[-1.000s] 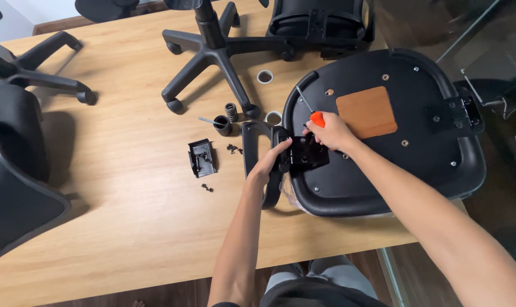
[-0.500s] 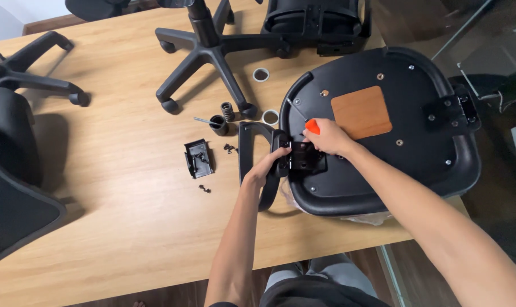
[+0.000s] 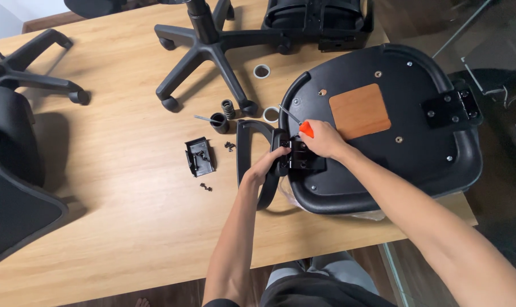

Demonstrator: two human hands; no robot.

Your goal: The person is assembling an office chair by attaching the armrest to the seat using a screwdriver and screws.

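An upturned black chair seat [image 3: 428, 91] with a brown patch lies on the wooden table [image 3: 110, 216]. A black armrest [image 3: 248, 142] lies against the seat's left edge. My left hand [image 3: 265, 167] grips the armrest at its mounting bracket [image 3: 303, 162]. My right hand [image 3: 322, 139] holds an orange-handled screwdriver [image 3: 302, 126] over that bracket, its metal shaft pointing up and left.
A black five-star chair base [image 3: 209, 48] lies at the table's far side, a black backrest part [image 3: 318, 20] behind the seat. A small black bracket [image 3: 200, 155], loose screws [image 3: 205, 186], a spring [image 3: 228, 108], a black cup [image 3: 219, 121] and two white rings lie nearby. Another chair stands left.
Both hands stay on the armrest bracket; my right hand shifted slightly with the screwdriver. The view has drifted a little.
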